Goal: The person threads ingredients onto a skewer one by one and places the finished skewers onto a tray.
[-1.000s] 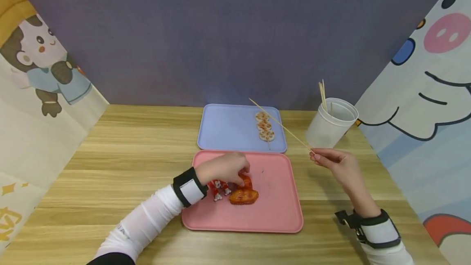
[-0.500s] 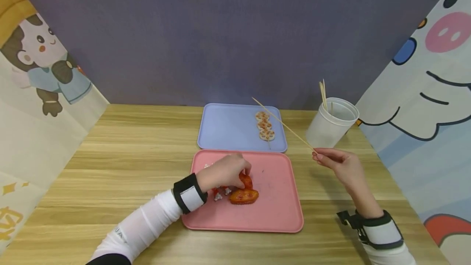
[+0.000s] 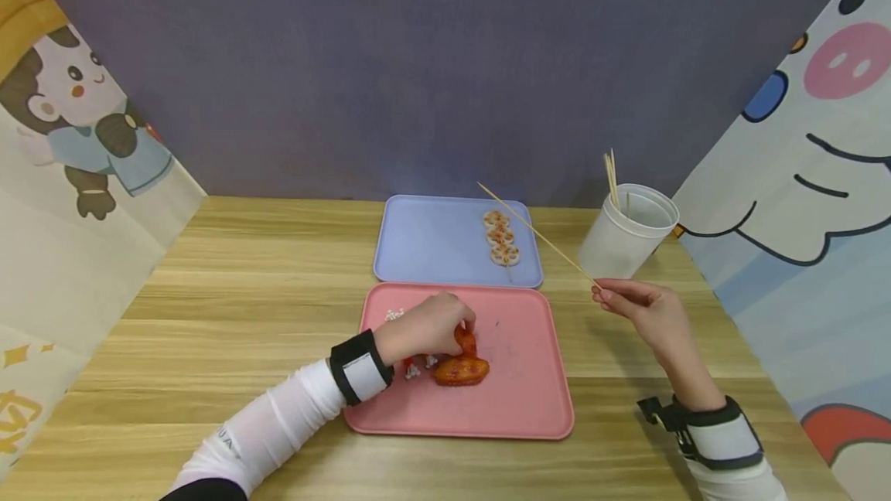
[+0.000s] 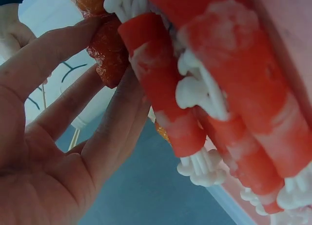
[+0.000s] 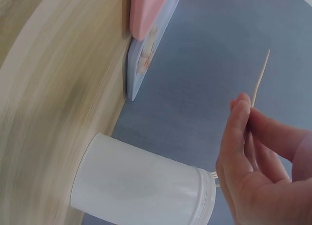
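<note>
My left hand (image 3: pixel 431 325) reaches over the pink tray (image 3: pixel 515 408) and pinches a glazed chicken wing (image 3: pixel 465 342) between thumb and fingers. A second glazed wing (image 3: pixel 462 371) lies just in front of it. Beside that hand are red rolls (image 4: pixel 161 88) with white enoki mushroom ends; the forearm and hand cover most of them in the head view. Right of the trays, my right hand (image 3: pixel 643 315) pinches a thin wooden skewer (image 3: pixel 539 242) near one end. The skewer slants up and left, its far tip above the blue tray. Nothing is threaded on it.
Behind the pink tray lies a blue tray (image 3: pixel 431 242) with a skewer of lotus root slices (image 3: pixel 500 236) at its right side. A white bucket (image 3: pixel 619 242) holding several skewers (image 3: pixel 610 180) stands at the right. A grey panel (image 3: pixel 431 68) closes off the back.
My right hand and its skewer have shifted very slightly right. My left hand stays at the wing, with its wrist a little lower at the back, showing white mushroom tips behind it.
</note>
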Available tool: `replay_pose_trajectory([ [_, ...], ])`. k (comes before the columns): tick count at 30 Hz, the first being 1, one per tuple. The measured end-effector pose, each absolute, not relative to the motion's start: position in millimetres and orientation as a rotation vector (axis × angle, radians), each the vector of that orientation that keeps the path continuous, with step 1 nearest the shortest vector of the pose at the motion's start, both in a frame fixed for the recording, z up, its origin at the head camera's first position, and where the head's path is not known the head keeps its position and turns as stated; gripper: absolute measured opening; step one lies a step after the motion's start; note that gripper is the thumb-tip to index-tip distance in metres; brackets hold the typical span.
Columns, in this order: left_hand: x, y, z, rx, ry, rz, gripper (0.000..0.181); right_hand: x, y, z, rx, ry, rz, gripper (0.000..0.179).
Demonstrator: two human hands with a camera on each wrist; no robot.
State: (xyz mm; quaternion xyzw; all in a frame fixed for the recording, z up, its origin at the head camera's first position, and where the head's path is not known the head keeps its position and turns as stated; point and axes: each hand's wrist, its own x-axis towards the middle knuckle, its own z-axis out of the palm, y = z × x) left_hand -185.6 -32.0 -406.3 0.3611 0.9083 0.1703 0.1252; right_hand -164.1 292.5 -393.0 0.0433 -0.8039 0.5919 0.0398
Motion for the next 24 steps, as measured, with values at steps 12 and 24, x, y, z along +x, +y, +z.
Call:
replay_pose_trajectory([
  [12,-201,-63,-398,0.873,2.559,1.070,0.026,-169,283,-382,0.139,-2.547,1.722,0.039],
  [24,-219,-102,-362,0.711,2.279,1.708,0.031,-172,265,-358,0.283,-2.438,1.679,0.031],
])
